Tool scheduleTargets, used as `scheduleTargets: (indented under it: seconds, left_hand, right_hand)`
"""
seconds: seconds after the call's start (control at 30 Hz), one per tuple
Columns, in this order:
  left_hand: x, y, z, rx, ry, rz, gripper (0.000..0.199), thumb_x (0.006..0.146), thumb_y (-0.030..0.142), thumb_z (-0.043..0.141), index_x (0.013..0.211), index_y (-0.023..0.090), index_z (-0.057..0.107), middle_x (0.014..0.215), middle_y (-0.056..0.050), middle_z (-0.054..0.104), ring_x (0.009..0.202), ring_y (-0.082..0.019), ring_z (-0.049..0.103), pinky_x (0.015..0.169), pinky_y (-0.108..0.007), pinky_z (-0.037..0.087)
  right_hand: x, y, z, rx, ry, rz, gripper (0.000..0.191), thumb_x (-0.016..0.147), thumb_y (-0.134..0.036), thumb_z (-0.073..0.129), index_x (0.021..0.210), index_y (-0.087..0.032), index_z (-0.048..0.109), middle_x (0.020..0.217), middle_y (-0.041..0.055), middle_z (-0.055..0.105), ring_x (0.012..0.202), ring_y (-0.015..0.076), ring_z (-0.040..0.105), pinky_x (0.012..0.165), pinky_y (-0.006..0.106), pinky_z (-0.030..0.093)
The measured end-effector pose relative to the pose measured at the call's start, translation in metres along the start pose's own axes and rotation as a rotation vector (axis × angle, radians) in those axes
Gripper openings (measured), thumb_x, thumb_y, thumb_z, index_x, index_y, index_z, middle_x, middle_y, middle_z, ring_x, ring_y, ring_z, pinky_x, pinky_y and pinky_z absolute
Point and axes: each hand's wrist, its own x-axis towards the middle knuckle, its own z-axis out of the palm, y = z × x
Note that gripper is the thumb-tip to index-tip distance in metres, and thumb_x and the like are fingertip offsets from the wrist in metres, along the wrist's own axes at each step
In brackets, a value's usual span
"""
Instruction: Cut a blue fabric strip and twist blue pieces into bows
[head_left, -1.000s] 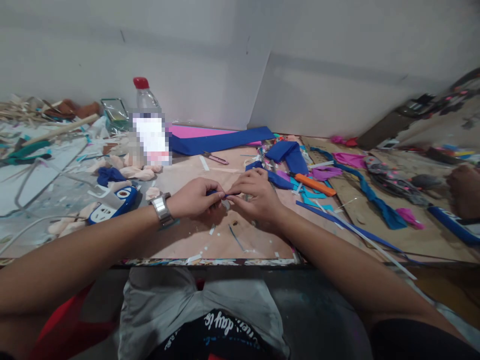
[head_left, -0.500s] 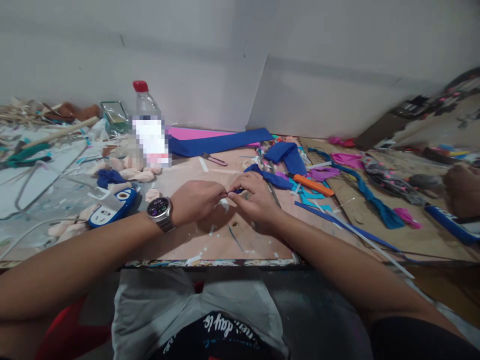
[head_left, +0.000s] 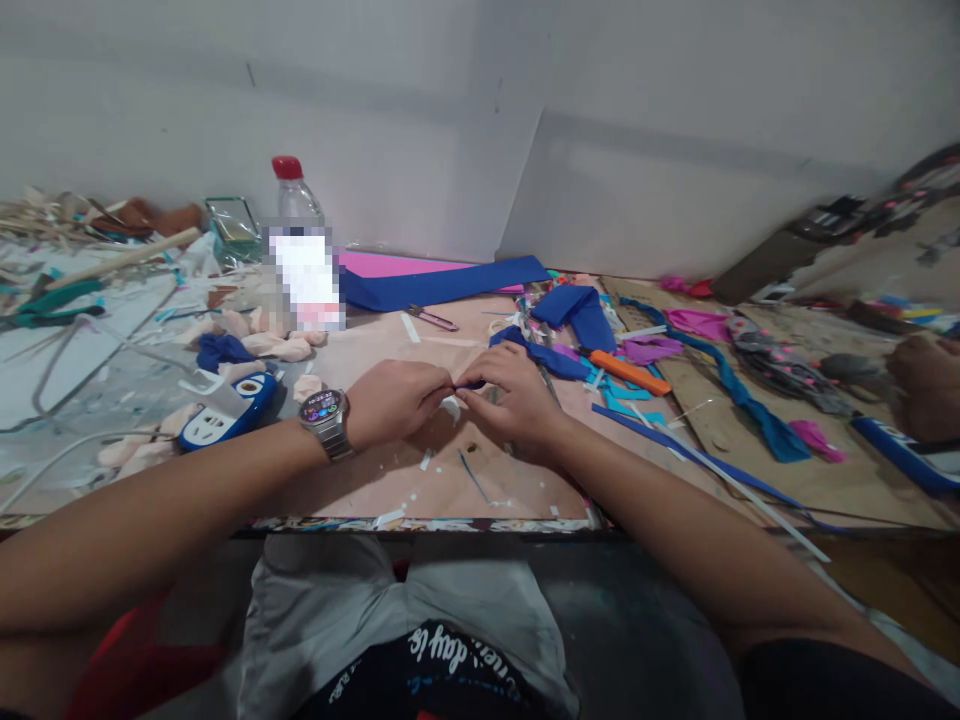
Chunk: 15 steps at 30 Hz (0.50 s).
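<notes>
Close together over the middle of the table, my left hand (head_left: 401, 400) and my right hand (head_left: 517, 405) pinch a small dark blue strip (head_left: 471, 385) between their fingertips. Most of the strip is hidden by the fingers, and its material is too small to tell. A curled white scrap (head_left: 452, 408) shows just below the fingertips; whether it is joined to the strip I cannot tell. Behind my right hand lies a gathered piece of blue fabric (head_left: 551, 358). An orange utility knife (head_left: 628, 372) rests to its right.
A white and blue power strip (head_left: 225, 412) with a plug lies left of my watch. Behind stand a red-capped bottle (head_left: 300, 195) and a lit phone (head_left: 306, 275). A long blue band (head_left: 450, 285) lies along the wall. What looks like another person's hand (head_left: 926, 380) is at far right.
The view has shifted slightly. Both hands keep their pinch on the blue strip, and the white scrap below the fingertips shows a little more.
</notes>
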Motion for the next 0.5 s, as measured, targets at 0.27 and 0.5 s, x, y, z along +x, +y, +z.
scheduleTargets:
  seconds: [0.27,0.5]
  left_hand:
    - [-0.0002,-0.0015,0.0037,0.065,0.038,0.025,0.03,0.106,0.03,0.045,0.099,0.017,0.071,0.091,-0.007,0.076,0.081,-0.021,0.068,0.07,-0.031,0.041]
    - [-0.0009,-0.0014,0.0054,-0.032,0.064,-0.013,0.027,0.104,0.033,0.049,0.1,0.019,0.072,0.09,-0.005,0.077,0.08,-0.02,0.068,0.07,-0.031,0.041]
  right_hand:
    - [0.0003,-0.0034,0.0016,0.037,-0.024,0.033,0.011,0.096,-0.029,0.062,0.089,-0.021,0.067,0.088,0.0041,0.073,0.091,0.0228,0.063,0.093,0.043,0.035]
    - [0.0001,-0.001,0.0045,0.096,-0.032,0.067,0.011,0.096,-0.028,0.063,0.089,-0.021,0.067,0.088,0.0038,0.072,0.09,0.0225,0.063,0.091,0.041,0.036]
